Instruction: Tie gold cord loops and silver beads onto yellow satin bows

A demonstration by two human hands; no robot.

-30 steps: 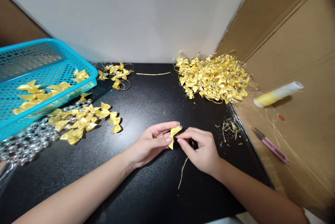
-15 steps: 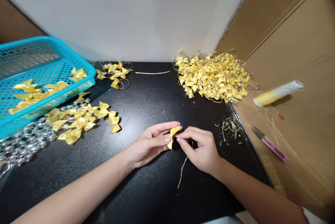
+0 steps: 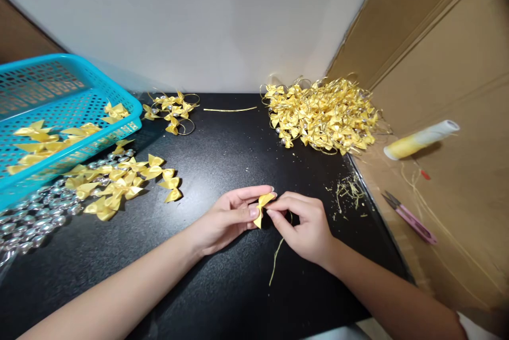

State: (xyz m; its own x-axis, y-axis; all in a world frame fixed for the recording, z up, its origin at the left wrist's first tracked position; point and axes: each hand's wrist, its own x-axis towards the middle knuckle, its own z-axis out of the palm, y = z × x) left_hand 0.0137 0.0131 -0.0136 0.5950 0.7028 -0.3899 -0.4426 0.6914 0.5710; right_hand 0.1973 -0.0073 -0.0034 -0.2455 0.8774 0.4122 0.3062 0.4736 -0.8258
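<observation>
Between the thumb and fingers of my left hand (image 3: 228,219) is a yellow ribbon bow (image 3: 261,206), held above the black table. My right hand (image 3: 305,229) is closed in a pinch right beside the bow's right side. From its fingers a thin yellowish thread (image 3: 274,263) loops out and hangs down over the tabletop. The pinching fingertips hide the thread's upper end, and I cannot see whether a needle is there too.
A blue basket (image 3: 137,117) with bows stands left, near loose bows (image 3: 119,187) and silvery bead strings (image 3: 40,218). Finished-looking bows with cord loops (image 3: 322,117) are heaped back right. Thread scraps (image 3: 352,191), pink-handled snips (image 3: 413,223) and a thread spool (image 3: 423,139) lie right.
Both hands keep nearly the same pose around the bow and thread. The whole view has shifted very slightly.
</observation>
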